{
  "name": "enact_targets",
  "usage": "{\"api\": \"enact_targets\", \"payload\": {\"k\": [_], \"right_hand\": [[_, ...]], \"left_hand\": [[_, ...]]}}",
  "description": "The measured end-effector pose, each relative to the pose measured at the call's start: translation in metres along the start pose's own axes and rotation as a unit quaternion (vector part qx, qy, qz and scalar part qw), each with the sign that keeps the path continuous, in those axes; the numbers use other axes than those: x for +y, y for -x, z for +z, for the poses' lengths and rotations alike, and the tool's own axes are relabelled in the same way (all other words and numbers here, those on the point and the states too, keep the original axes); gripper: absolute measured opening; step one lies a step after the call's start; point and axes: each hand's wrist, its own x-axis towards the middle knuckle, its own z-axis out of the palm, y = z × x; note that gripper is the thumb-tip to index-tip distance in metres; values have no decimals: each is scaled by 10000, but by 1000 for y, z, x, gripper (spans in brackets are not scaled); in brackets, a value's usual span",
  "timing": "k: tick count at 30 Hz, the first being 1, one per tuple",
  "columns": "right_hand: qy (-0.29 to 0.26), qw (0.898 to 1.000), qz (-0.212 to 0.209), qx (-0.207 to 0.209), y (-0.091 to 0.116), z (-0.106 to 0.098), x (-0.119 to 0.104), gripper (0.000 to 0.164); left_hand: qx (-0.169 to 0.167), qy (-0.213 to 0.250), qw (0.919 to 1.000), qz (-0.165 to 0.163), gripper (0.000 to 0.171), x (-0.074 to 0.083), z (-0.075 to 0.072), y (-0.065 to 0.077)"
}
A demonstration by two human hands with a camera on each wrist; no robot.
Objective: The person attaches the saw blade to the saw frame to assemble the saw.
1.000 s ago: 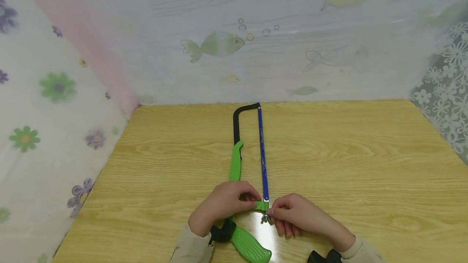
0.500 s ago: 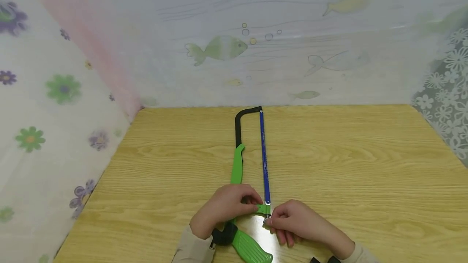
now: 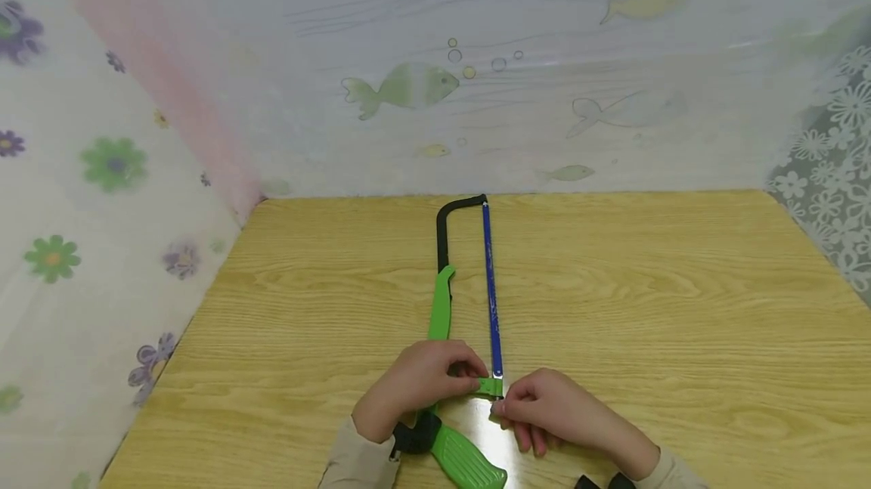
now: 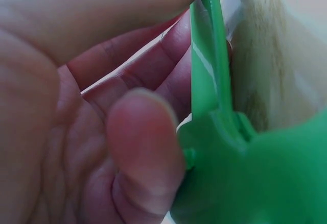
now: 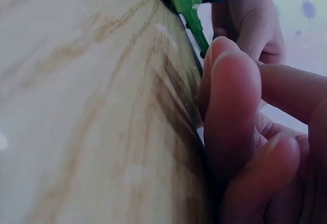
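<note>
A hacksaw (image 3: 441,307) with a green and black frame lies on the table, its green handle (image 3: 469,460) toward me. Its blue blade (image 3: 491,285) runs along the right side, from the black far end to a green near arm (image 3: 487,386). My left hand (image 3: 415,379) grips that near arm between thumb and fingers; the left wrist view shows the green frame (image 4: 245,168) close up. Just below the blade's near end, my right hand (image 3: 554,406) pinches the metal wing nut (image 3: 494,410), mostly hidden by the fingertips. In the right wrist view, the curled fingers (image 5: 235,101) cover it.
The wood-grain table (image 3: 646,285) reaches back to a wall sheet (image 3: 531,119) printed with fish. A flowered sheet (image 3: 136,247) borders the left side. Black wrist gear (image 3: 416,434) sits by the left cuff, over the saw's near end.
The wing nut's wings showed below the right fingertips a second ago; now the thumb and finger cover most of it. The left hand keeps its grip. The head view has shifted slightly.
</note>
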Motion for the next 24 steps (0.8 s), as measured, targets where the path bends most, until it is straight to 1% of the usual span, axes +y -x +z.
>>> {"api": "enact_targets", "payload": {"k": [4,7,11,15,20,24], "right_hand": [[-71,10000,18,27,0,0,0,36],[-70,9999,76,47,-1,2,-1,38],[12,9999,95,85,-3,4,-2,40],[74,9998,136,147,-2,1,-3,41],[17,9998,173,101,0,-2,-4,40],[-86,9998,156,-10,1,-2,-4,40]], "left_hand": [[-32,35,10000,35,11,0,0,-1],[-56,100,9999,13,11,-1,0,1],[0,113,9999,1,10,-3,0,4],[12,144,9999,72,10,-2,0,0],[8,136,9999,39,10,1,-1,-2],[9,79,10000,3,10,1,0,0]]}}
